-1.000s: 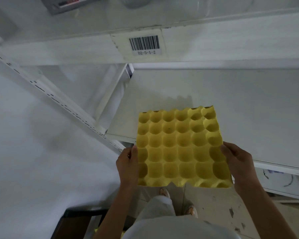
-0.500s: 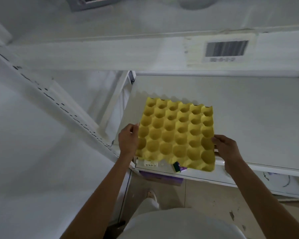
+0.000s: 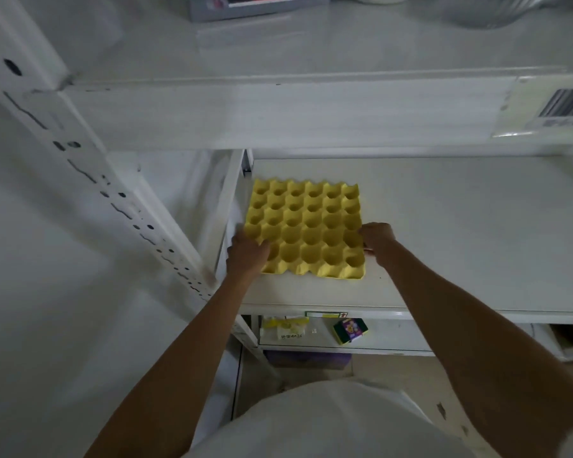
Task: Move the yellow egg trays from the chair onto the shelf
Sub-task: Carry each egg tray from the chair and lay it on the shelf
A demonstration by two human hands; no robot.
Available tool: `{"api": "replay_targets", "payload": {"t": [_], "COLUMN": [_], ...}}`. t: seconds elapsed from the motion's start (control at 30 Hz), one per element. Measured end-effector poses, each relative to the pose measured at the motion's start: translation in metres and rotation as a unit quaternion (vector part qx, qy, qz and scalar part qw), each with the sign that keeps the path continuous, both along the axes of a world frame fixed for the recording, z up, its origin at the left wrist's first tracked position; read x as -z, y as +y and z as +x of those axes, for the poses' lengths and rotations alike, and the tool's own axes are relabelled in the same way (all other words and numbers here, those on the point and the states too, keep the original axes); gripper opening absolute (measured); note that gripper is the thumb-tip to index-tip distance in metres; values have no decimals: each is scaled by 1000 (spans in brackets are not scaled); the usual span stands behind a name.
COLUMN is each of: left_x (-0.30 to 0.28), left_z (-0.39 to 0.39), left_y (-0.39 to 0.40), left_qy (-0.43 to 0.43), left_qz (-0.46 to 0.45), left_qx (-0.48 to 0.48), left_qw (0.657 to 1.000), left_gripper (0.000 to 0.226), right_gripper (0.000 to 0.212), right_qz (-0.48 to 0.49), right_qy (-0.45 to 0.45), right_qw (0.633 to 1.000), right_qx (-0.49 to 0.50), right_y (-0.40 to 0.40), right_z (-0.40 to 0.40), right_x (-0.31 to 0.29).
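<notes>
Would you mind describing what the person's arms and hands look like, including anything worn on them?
Both forearms are bare, with no sleeves in view. The left hand and right hand wear no gloves, and no watch, bracelet or ring shows. A light-coloured top covers the torso below.

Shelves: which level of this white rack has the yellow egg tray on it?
The middle shelf, where both hands grip the yellow egg tray. The top shelf holds a box and bowl; the lower one holds small packets.

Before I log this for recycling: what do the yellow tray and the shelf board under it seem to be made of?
Egg tray: probably moulded paper pulp, dyed yellow; matte, soft-edged cups, ragged rim. Shelf: smooth off-white board with faint sheen, likely painted metal or laminate; cannot tell which.
</notes>
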State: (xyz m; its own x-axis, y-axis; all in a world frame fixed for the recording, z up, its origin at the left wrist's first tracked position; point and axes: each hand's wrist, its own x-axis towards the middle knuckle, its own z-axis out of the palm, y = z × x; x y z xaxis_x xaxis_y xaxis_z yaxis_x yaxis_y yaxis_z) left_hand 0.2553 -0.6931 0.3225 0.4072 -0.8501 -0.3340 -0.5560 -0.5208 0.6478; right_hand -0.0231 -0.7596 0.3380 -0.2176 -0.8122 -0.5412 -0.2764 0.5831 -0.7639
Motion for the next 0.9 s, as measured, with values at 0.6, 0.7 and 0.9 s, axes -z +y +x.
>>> {"api": "replay_targets", "payload": {"t": [0.6,0.7,0.9], "left_x": [29,32,28], "left_z": [20,20,12], "left_y": [-3,-4,-5], "left_qy": [74,36,-74], "left_qz": [-158,-134,-69], "left_qx": [-33,-35,-39], "left_qw": [984,990,994], "left_gripper": [49,57,84], "right_gripper": [31,30,38], "right_qz": [-29,-22,-68], "right_qy": [16,24,151], "right_qw": [999,999,980], "right_qx": [-28,-38,-110], "right_y": [-26,-31,-32], "right_z": [19,18,15], "right_x": [25,27,26]}}
